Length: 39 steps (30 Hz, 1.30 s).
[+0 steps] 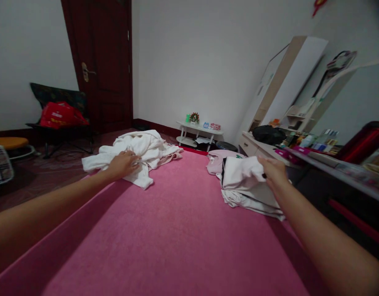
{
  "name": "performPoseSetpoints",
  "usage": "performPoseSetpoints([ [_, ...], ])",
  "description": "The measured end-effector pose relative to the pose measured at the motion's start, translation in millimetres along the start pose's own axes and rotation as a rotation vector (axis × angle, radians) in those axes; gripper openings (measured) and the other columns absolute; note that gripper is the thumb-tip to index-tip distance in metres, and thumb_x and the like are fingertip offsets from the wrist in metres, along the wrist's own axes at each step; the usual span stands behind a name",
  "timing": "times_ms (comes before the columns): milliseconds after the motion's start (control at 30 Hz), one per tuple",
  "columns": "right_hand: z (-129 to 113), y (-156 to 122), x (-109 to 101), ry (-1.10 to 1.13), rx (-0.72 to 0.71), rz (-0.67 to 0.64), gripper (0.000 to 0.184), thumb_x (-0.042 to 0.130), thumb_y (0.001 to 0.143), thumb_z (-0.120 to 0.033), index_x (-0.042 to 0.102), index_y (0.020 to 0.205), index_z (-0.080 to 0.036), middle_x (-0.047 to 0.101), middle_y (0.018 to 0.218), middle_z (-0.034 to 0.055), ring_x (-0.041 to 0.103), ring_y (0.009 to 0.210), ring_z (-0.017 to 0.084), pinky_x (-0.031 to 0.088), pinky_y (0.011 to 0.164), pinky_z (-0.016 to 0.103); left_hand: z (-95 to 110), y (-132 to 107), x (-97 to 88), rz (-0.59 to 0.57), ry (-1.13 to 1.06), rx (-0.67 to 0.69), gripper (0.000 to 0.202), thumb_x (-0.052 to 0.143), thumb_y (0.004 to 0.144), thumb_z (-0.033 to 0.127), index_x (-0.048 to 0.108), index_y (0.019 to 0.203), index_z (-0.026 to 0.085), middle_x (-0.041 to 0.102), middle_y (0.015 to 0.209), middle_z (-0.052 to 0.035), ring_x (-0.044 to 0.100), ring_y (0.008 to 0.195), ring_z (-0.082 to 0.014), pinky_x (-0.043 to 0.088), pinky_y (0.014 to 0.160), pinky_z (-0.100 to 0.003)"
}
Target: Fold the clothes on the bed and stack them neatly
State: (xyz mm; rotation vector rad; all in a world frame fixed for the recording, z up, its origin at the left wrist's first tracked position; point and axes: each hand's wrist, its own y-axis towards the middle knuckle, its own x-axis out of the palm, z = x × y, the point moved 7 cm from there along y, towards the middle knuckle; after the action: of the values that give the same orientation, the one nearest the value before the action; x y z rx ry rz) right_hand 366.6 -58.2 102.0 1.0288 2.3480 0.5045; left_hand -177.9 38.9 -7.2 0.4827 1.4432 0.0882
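A loose, rumpled pile of white clothes (142, 144) lies at the far left of a pink-covered bed (173, 230). My left hand (124, 164) is on the near side of this pile, its fingers curled into a white garment. At the right stands a stack of folded clothes (251, 201), mostly white, with a dark edge showing on its left. My right hand (272, 169) grips the right edge of the folded white garment (241, 170) on top; part of its fingers is hidden. Behind that stack lies a folded pale pink garment (215, 162).
A dresser (260, 146) with a black bag (268, 134) and several bottles runs along the right. At the back is a small white table (201, 129) with a flowerpot. A chair holding a red bag (61, 115) stands left of the dark door (104, 61).
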Motion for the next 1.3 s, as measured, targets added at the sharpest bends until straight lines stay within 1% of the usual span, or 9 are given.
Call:
performPoseSetpoints([
  [167, -143.0, -136.9, 84.4, 0.116, -0.459, -0.571, 0.019, 0.06, 0.078, -0.03, 0.062, 0.064, -0.017, 0.06, 0.063, -0.0006, 0.053, 0.06, 0.012, 0.039, 0.057, 0.022, 31.3, -2.5, -33.2, 0.223, -0.195, -0.023, 0.044, 0.04, 0.09, 0.047, 0.062, 0.119, 0.022, 0.05, 0.132, -0.0086, 0.043, 0.122, -0.0284, 0.034, 0.102, -0.043],
  [233, -176.7, -218.7, 106.9, 0.123, -0.656, -1.084, 0.017, 0.062, 0.08, -0.026, 0.063, 0.066, -0.018, 0.06, 0.06, -0.0032, 0.051, 0.056, 0.009, 0.037, 0.055, 0.02, 57.8, -8.4, -46.1, 0.246, -0.394, 0.058, 0.044, 0.039, 0.091, 0.046, 0.062, 0.118, 0.019, 0.053, 0.128, -0.0092, 0.047, 0.118, -0.0247, 0.038, 0.1, -0.038],
  [300, -185.1, -262.4, 106.3, 0.129, -0.742, -1.289, 0.013, 0.063, 0.081, -0.024, 0.064, 0.07, -0.018, 0.062, 0.065, -0.0031, 0.053, 0.059, 0.008, 0.038, 0.058, 0.019, 86.9, -18.4, -56.2, 0.205, -0.593, 0.153, 0.043, 0.039, 0.092, 0.046, 0.061, 0.118, 0.018, 0.054, 0.127, -0.0092, 0.051, 0.115, -0.0223, 0.044, 0.093, -0.034],
  [400, -160.6, -239.3, 102.1, 0.119, -0.638, -1.084, 0.012, 0.059, 0.083, -0.022, 0.066, 0.074, -0.018, 0.063, 0.069, -0.0018, 0.054, 0.063, 0.009, 0.039, 0.062, 0.02, 132.9, -42.2, -67.1, 0.106, -0.715, 0.359, 0.038, 0.043, 0.092, 0.043, 0.061, 0.116, 0.02, 0.059, 0.122, -0.0081, 0.052, 0.114, -0.0208, 0.042, 0.097, -0.034],
  [533, -77.6, -159.3, 100.6, 0.04, -0.309, -0.776, 0.013, 0.057, 0.077, -0.027, 0.062, 0.07, -0.017, 0.059, 0.064, -0.0005, 0.054, 0.059, 0.012, 0.041, 0.058, 0.024, 187.9, -83.4, -66.9, -0.051, -0.703, 0.677, 0.035, 0.045, 0.093, 0.039, 0.061, 0.119, 0.022, 0.055, 0.128, -0.0097, 0.048, 0.12, -0.0212, 0.035, 0.104, -0.035],
  [767, 26.9, -139.2, 82.6, -0.086, -0.047, -0.995, 0.026, 0.065, 0.068, -0.038, 0.064, 0.076, -0.014, 0.064, 0.07, 0.004, 0.058, 0.062, 0.015, 0.044, 0.058, 0.027, 234.8, -115.2, -39.2, -0.289, -0.618, 0.756, 0.055, 0.063, 0.077, 0.036, 0.052, 0.128, 0.019, 0.062, 0.115, -0.0105, 0.059, 0.101, -0.0249, 0.044, 0.088, -0.033],
  [1033, 12.4, -141.7, 56.0, -0.137, 0.0, -1.108, 0.039, 0.064, 0.074, -0.046, 0.064, 0.095, -0.014, 0.066, 0.084, 0.0074, 0.058, 0.065, 0.014, 0.042, 0.053, 0.023, 230.4, -110.3, -54.0, -0.342, -0.651, 0.593, 0.024, 0.048, 0.069, 0.01, 0.066, 0.083, 0.017, 0.067, 0.075, -0.0011, 0.059, 0.066, -0.014, 0.038, 0.06, -0.021],
  [1133, 3.3, -164.2, 49.1, -0.067, 0.126, -1.332, 0.049, 0.065, 0.074, -0.052, 0.061, 0.107, -0.016, 0.064, 0.086, 0.0051, 0.052, 0.055, 0.009, 0.036, 0.046, 0.02, 217.0, -106.0, -53.2, -0.31, -0.642, 0.465, 0.024, 0.045, 0.065, 0.007, 0.065, 0.074, 0.016, 0.064, 0.065, -0.0008, 0.054, 0.057, -0.0121, 0.032, 0.053, -0.021],
  [1300, -7.0, -195.1, 44.6, -0.092, 0.101, -1.483, 0.031, 0.069, 0.072, -0.044, 0.06, 0.073, -0.014, 0.048, 0.054, -0.0043, 0.042, 0.047, 0.007, 0.031, 0.044, 0.019, 178.9, -88.9, -42.7, -0.243, -0.758, 0.28, 0.012, 0.042, 0.058, 0.008, 0.052, 0.055, 0.016, 0.051, 0.051, 0.0016, 0.045, 0.05, -0.0105, 0.026, 0.048, -0.021],
])
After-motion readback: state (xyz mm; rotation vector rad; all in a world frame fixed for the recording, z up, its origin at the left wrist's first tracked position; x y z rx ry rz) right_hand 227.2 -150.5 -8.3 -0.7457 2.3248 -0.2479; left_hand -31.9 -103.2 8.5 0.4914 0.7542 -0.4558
